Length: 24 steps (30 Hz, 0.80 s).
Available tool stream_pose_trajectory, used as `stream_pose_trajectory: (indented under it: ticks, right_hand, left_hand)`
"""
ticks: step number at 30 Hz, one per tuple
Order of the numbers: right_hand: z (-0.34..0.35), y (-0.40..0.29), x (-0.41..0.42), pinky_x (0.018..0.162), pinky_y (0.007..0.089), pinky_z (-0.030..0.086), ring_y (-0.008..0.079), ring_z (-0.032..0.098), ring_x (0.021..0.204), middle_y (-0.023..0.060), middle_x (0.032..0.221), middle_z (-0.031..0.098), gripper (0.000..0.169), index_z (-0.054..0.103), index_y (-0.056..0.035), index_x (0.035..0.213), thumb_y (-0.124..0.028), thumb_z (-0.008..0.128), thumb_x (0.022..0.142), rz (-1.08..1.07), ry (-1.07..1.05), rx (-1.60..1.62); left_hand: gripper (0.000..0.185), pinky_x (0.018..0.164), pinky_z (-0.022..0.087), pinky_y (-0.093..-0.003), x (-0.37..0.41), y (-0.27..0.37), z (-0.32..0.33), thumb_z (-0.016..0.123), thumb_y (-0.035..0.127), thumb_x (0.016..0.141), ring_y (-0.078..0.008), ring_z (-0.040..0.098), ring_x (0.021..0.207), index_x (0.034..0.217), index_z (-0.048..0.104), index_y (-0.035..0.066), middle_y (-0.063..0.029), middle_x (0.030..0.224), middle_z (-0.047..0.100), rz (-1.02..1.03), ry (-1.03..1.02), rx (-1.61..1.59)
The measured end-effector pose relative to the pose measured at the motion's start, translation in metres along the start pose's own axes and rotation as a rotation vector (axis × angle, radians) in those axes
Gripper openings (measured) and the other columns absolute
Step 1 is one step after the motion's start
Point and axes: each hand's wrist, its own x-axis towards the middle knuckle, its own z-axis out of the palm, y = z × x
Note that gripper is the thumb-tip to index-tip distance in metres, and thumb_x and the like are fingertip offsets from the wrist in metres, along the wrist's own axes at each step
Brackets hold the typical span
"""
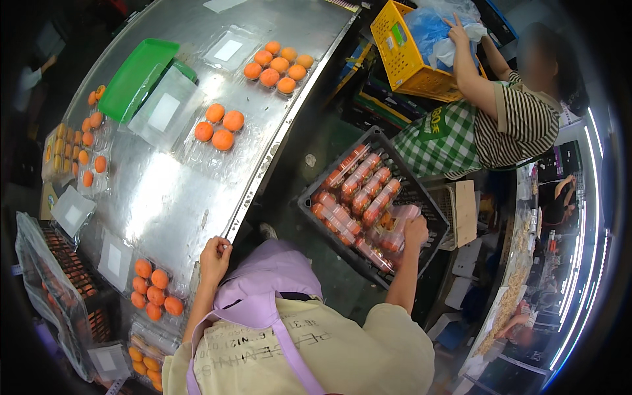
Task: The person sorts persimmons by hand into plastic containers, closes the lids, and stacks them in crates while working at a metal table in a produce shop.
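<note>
My right hand (416, 231) grips the near edge of a clear plastic pack of orange fruit (392, 224) inside a black plastic crate (439, 237). The pack sits beside several similar clear packs of orange-red fruit (363, 185), laid in rows in the crate. My left hand (216, 259) is at the edge of the metal table (192, 207), its fingers curled and thumb against them, with nothing visible in them. Nearby on the table, a clear tray of persimmon-like orange fruit (155, 295) lies to the left of that hand.
More fruit trays (279, 66) and a four-cavity group of fruit (222, 129) lie farther along the table, by green plastic trays (140, 74) and stacked clear packaging (165, 111). Opposite, a co-worker in a checked apron (439, 138) handles blue plastic in a yellow crate (390, 54).
</note>
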Motion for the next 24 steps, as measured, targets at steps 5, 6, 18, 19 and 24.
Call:
stream_pose_trajectory:
  ticks: [5,6,18,19,24]
  right_hand:
    - [-0.036,0.03,-0.022,0.062,0.0435,0.042,0.0359,0.054,0.071,0.0168,0.073,0.052,0.021,0.047,-0.0023,0.073,-0.021,0.056,0.077,-0.186,0.167,0.328]
    - [-0.059,0.024,-0.027,0.062,0.0445,0.042,0.0366,0.054,0.072,0.0165,0.075,0.052,0.02,0.047,-0.0024,0.074,-0.02,0.056,0.077,-0.19,0.157,0.368]
    - [-0.262,-0.089,-0.098,0.052,0.0274,0.031,0.0134,0.034,0.058,0.0031,0.066,0.034,0.011,0.044,-0.0021,0.072,-0.005,0.053,0.079,-0.674,0.198,0.888]
    - [-0.263,-0.105,-0.107,0.052,0.0254,0.029,0.0104,0.033,0.059,0.001,0.067,0.033,0.013,0.043,-0.0026,0.071,-0.006,0.053,0.08,-0.686,0.135,0.998]
    - [-0.246,-0.212,-0.152,0.052,0.0188,0.03,0.006,0.034,0.057,-0.003,0.069,0.036,0.012,0.043,-0.0054,0.075,-0.006,0.047,0.086,-0.842,-0.263,1.49]
  left_hand:
    - [0.009,0.05,0.037,-0.029,0.006,-0.008,-0.001,0.065,0.008,0.074,-0.0155,0.043,0.051,0.077,0.056,0.005,-0.0043,0.059,0.043,0.056,-0.03,-0.017]
    - [0.01,0.05,0.037,-0.0291,0.006,-0.008,-0.001,0.065,0.008,0.074,-0.0156,0.042,0.051,0.076,0.056,0.005,-0.0043,0.058,0.043,0.051,-0.048,-0.017]
    - [0.033,0.062,0.047,-0.0283,0.012,0.014,-0.006,0.068,0.017,0.077,-0.0155,0.055,0.066,0.104,0.053,0.005,-0.0077,0.087,0.059,0.084,-0.071,-0.168]
    - [0.036,0.065,0.048,-0.0278,0.012,0.026,-0.009,0.068,0.02,0.078,-0.0145,0.056,0.071,0.107,0.052,0.005,-0.0077,0.092,0.059,0.073,-0.118,-0.161]
    - [0.061,0.081,0.048,-0.0383,0.011,0.029,-0.008,0.057,0.044,0.085,-0.0254,0.059,0.094,0.123,0.042,-0.001,-0.0177,0.107,0.056,-0.415,-0.418,-1.018]
